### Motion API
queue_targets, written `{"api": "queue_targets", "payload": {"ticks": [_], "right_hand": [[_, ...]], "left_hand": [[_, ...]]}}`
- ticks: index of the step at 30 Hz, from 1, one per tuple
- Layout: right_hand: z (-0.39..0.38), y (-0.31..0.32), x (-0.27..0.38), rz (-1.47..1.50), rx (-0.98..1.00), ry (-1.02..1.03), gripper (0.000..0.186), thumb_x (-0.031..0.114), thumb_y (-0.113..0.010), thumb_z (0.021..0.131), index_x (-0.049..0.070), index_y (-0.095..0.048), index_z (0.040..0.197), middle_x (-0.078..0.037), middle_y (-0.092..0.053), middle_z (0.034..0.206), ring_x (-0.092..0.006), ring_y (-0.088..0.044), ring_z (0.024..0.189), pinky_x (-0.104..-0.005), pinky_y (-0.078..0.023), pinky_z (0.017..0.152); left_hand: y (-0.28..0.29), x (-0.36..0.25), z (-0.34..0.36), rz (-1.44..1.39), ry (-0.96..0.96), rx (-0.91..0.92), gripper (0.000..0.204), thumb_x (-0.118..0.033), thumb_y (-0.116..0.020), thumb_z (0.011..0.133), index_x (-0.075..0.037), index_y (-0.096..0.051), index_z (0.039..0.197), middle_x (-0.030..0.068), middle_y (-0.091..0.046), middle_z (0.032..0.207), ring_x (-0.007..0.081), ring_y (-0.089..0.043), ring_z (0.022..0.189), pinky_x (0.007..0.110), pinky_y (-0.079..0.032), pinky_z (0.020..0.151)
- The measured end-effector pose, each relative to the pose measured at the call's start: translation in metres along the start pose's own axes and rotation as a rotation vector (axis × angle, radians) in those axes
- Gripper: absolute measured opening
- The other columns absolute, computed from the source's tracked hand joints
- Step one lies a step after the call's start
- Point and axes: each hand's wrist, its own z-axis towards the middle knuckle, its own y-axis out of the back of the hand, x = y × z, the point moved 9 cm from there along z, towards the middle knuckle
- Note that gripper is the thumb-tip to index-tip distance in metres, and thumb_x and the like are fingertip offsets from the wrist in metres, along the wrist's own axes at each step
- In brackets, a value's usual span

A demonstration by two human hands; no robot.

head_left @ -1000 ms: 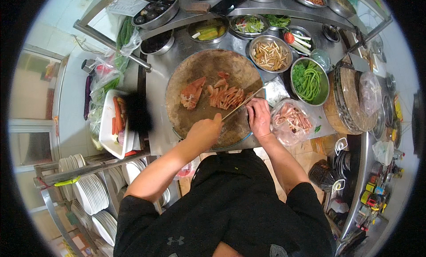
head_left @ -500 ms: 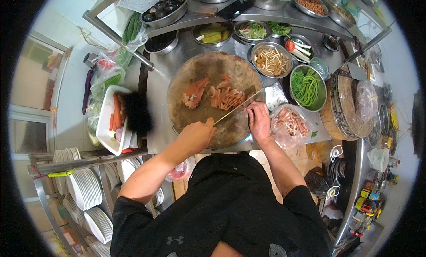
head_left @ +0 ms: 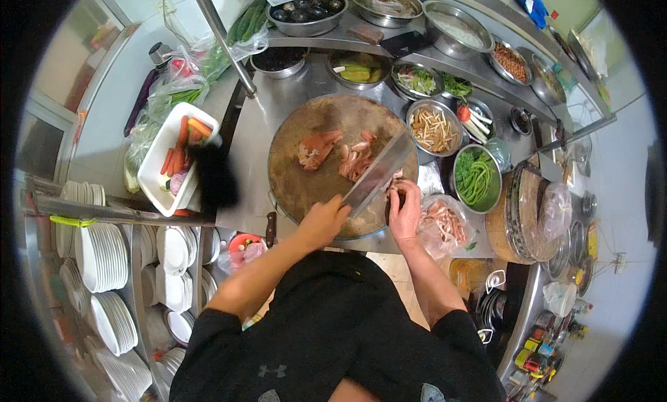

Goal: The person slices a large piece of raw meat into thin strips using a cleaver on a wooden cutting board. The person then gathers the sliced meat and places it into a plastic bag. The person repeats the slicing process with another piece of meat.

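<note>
My left hand (head_left: 325, 221) is wrapped round the handle of a cleaver (head_left: 381, 171), its broad blade tilted over the round wooden chopping board (head_left: 306, 201). Sliced meat (head_left: 354, 159) lies against the blade's left side, and a larger chunk of meat (head_left: 318, 150) sits farther left. At the board's right edge, my right hand (head_left: 405, 211) has its fingers bent together beside the blade, on a few pale meat slices (head_left: 397, 175); the fingertips are partly hidden. A clear plastic bag of cut meat (head_left: 442, 225) lies just right of that hand.
Bowls of green beans (head_left: 476, 178) and pale strips (head_left: 434, 128) stand right of the board. A second round block (head_left: 526, 218) is farther right. Left are a white bin of carrots (head_left: 154, 173) and a black blurred patch. A knife handle (head_left: 271, 228) lies near the front edge.
The cleaver has turned from a thin edge-on line to showing its broad face. Some slices now lie by my right fingers. The whole view has shifted, and a knife handle shows at lower left.
</note>
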Motion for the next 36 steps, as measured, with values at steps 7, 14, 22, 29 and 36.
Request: {"api": "queue_targets", "payload": {"ticks": [7,14,22,29,36], "right_hand": [[0.055,-0.051,0.023,-0.099,0.012,-0.049,0.059,0.037,-0.066,0.099,0.005,-0.053,0.147,-0.026,-0.047,0.153,-0.0448,-0.044,0.141,-0.0524,-0.035,0.119],[0.083,-0.110,0.051,-0.152,0.282,0.246,0.053,0.041,-0.073,0.091,0.010,-0.068,0.133,-0.017,-0.057,0.146,-0.0420,-0.049,0.138,-0.0502,-0.038,0.117],[0.035,-0.087,0.068,0.094,-0.041,-0.052,0.054,0.025,-0.086,0.080,0.008,-0.070,0.129,-0.014,-0.059,0.137,-0.0378,-0.052,0.130,-0.0463,-0.044,0.111],[0.025,-0.009,0.066,0.105,-0.294,-0.123,0.051,0.018,-0.089,0.076,0.006,-0.070,0.122,-0.014,-0.059,0.133,-0.0382,-0.052,0.132,-0.0484,-0.046,0.109],[-0.031,0.107,0.015,-0.088,-0.397,-0.336,0.048,0.022,-0.085,0.082,0.003,-0.071,0.125,-0.016,-0.062,0.133,-0.0353,-0.058,0.127,-0.0441,-0.046,0.109]], "left_hand": [[0.042,0.071,-0.100,-0.529,0.662,-0.052,0.024,-0.024,-0.056,0.108,-0.002,-0.053,0.099,0.0085,-0.055,0.062,0.0209,-0.055,0.042,0.037,-0.045,0.039],[0.020,0.088,-0.103,-0.801,0.773,-0.019,0.025,-0.025,-0.054,0.109,-0.005,-0.047,0.096,0.0034,-0.044,0.059,0.0158,-0.047,0.042,0.035,-0.043,0.037],[-0.026,0.071,-0.066,-0.820,0.699,0.142,0.024,-0.028,-0.055,0.110,-0.009,-0.045,0.099,0.0031,-0.044,0.061,0.0162,-0.046,0.042,0.035,-0.045,0.037],[-0.032,0.011,-0.051,-0.753,0.632,0.304,0.026,-0.025,-0.054,0.110,-0.007,-0.044,0.094,0.0033,-0.043,0.060,0.0150,-0.046,0.042,0.034,-0.043,0.037],[-0.098,-0.073,-0.046,-0.768,0.570,0.718,0.026,-0.025,-0.053,0.110,-0.007,-0.044,0.094,0.0024,-0.045,0.062,0.0159,-0.048,0.042,0.034,-0.044,0.038]]}}
